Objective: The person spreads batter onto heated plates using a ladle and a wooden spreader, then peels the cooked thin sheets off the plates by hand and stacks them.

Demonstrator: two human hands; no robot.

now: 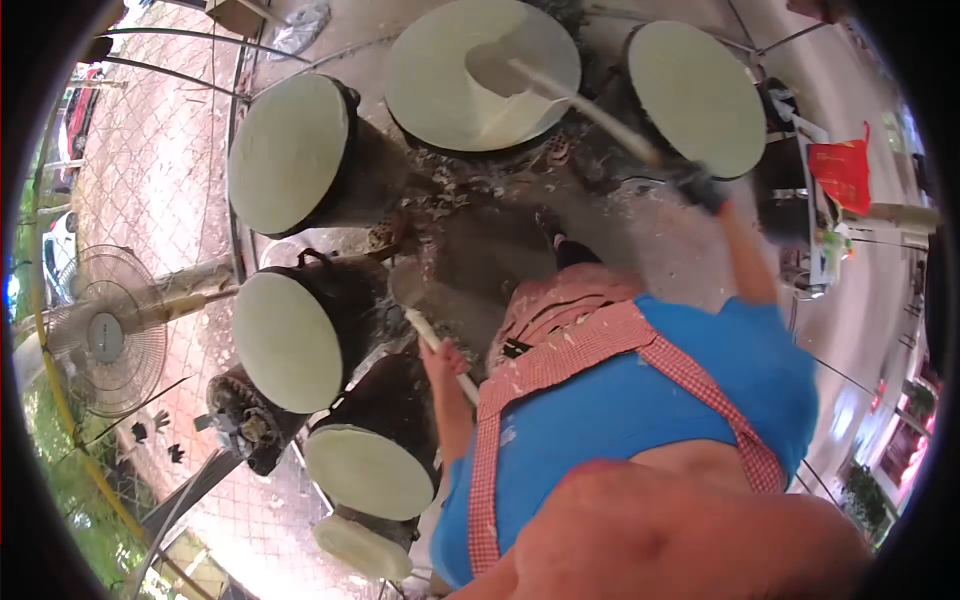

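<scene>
1. Head view: right hand [706, 190], blurred, closed round a long white stick [590, 108]; its tip rests on the top centre round griddle [482, 70], which is coated in pale batter.
2. Left hand [445, 362] fisted around a second white stick [432, 340], beside the dark drum stove [300, 335].
3. Fan [105, 335] stands far left.

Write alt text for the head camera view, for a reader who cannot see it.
Seen from above, a person in a blue shirt and red checked apron holds a white stick in each of the hands: the right hand reaches a long stick onto a pale round sheet, the left hand grips a shorter stick. Dark drums topped with similar pale rounds surround them; a fan stands at left.
</scene>
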